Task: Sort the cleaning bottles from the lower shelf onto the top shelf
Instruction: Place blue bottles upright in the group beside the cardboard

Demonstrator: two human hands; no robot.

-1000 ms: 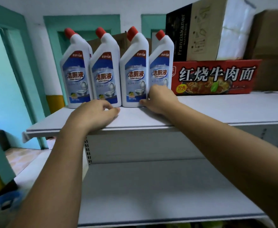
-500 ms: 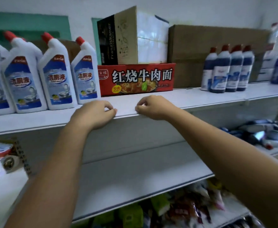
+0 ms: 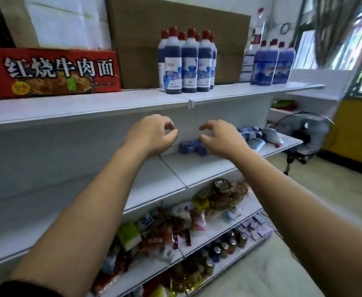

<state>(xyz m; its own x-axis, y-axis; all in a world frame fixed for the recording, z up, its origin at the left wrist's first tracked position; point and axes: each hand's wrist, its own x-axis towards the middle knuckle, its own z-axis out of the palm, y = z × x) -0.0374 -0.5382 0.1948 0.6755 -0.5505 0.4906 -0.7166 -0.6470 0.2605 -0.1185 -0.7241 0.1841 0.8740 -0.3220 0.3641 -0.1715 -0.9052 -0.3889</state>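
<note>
Both hands empty, poised at bottles on lower shelf, task partly done

L hand (image 3: 152,133) & R hand (image 3: 220,138) hang in air w/ fingers loosely curled, gripping nothing. A lying bottle (image 3: 189,146) sits just behind & between them on the lower shelf (image 3: 197,168), untouched as far as I can tell; more lying bottles (image 3: 254,136) just right of R hand, partly hidden by it. Above the hands the top shelf (image 3: 90,108) carries a standing dark-blue group (image 3: 186,63) straight up from them, and a second blue group (image 3: 272,65) up & right of R hand, so I judge a good part is sorted. Left to do: the few lying ones, count unclear due to blur. Red box (image 3: 47,71) up-left of L hand, not part of the job
</note>
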